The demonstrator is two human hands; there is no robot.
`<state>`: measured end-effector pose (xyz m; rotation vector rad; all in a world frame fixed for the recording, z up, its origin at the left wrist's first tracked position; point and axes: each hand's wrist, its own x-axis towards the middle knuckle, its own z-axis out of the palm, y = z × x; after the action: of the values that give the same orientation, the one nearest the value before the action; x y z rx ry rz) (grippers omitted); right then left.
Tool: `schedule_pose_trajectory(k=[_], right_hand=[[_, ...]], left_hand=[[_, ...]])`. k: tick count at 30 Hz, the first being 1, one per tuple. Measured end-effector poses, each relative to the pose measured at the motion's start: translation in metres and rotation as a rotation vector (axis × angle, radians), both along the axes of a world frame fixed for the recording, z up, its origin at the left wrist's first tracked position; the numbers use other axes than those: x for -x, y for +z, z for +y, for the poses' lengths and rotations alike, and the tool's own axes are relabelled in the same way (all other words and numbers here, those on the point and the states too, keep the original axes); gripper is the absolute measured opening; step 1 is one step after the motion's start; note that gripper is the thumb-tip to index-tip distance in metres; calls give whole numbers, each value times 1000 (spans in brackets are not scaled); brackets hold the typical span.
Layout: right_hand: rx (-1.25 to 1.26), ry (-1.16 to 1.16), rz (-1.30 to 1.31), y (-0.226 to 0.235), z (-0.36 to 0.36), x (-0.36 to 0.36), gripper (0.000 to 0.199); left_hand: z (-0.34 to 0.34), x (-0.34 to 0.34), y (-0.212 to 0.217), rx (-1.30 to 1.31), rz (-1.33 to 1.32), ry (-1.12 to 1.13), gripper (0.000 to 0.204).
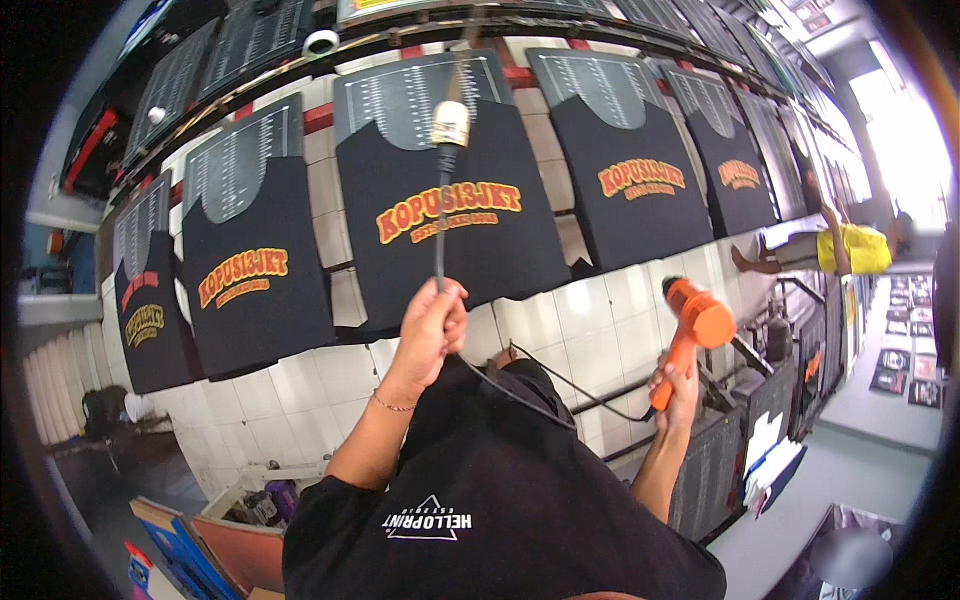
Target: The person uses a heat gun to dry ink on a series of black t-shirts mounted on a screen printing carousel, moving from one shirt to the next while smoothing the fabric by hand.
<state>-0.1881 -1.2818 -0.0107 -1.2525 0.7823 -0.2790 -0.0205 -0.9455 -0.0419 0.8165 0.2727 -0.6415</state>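
Gripping a dark cable (441,225) in the left hand (435,322), near the middle of the scene, with fingers curled narrowly around it. Holding it out toward the far side, across the view of the middle shirt (495,260), with the pale-ended plug (450,125) pointing away and blurring at the far tip. Wearing a thin bracelet (393,405) on the left wrist. Holding an orange blower (708,318) in the right hand (678,395), on the right of the scene and well apart from the left hand, with fingers wrapped around the handle (681,355). Pointing the dark nozzle (675,287) toward the far left. Letting slack cable loop between both hands, in front of the near black top (520,480). Facing a row of five black shirts on the far side, lying flat on dark boards (400,100) with white markings and bearing yellow and orange prints, two to the left of the middle one and two to the right. Standing beside white tiles (600,310), with a roll of tape (328,49) lying at the far left, a brown panel (245,550) leaning at the near left, and a person in yellow (855,248) standing at the far right
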Motion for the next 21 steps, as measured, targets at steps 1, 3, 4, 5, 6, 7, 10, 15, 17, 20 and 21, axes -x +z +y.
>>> schedule_pose_trajectory(k=[1,3,4,5,6,7,10,15,17,20,21], right_hand=[[78,32,-7,10,-9,-3,49],[254,39,-75,20,-31,-10,43],[287,9,-104,23,-43,-16,40],[321,-19,-133,26,-55,-22,37],[354,-50,-162,28,-70,-26,35],[380,-13,-141,30,-87,-30,33],[432,52,-94,40,-132,-49,32],[140,210,-166,7,-210,-67,37],[-20,168,-159,2,-229,-79,39],[-147,269,2,1,-267,-102,38],[-154,310,64,-2,-281,-109,38]], left_hand=[[-6,-2,3,71,-4,71,18],[-25,-6,16,253,-12,165,18],[-40,-10,20,342,-46,214,18],[-56,-14,24,432,-80,265,18],[-71,-20,26,556,-74,286,17],[-83,-24,32,574,-84,296,17],[-120,-32,42,565,-172,301,17],[-146,-40,-7,-114,-273,368,22],[-135,-36,-52,-388,-234,440,25],[-126,-20,-92,-861,-205,482,29],[-120,-12,-106,-1031,-213,441,32]])
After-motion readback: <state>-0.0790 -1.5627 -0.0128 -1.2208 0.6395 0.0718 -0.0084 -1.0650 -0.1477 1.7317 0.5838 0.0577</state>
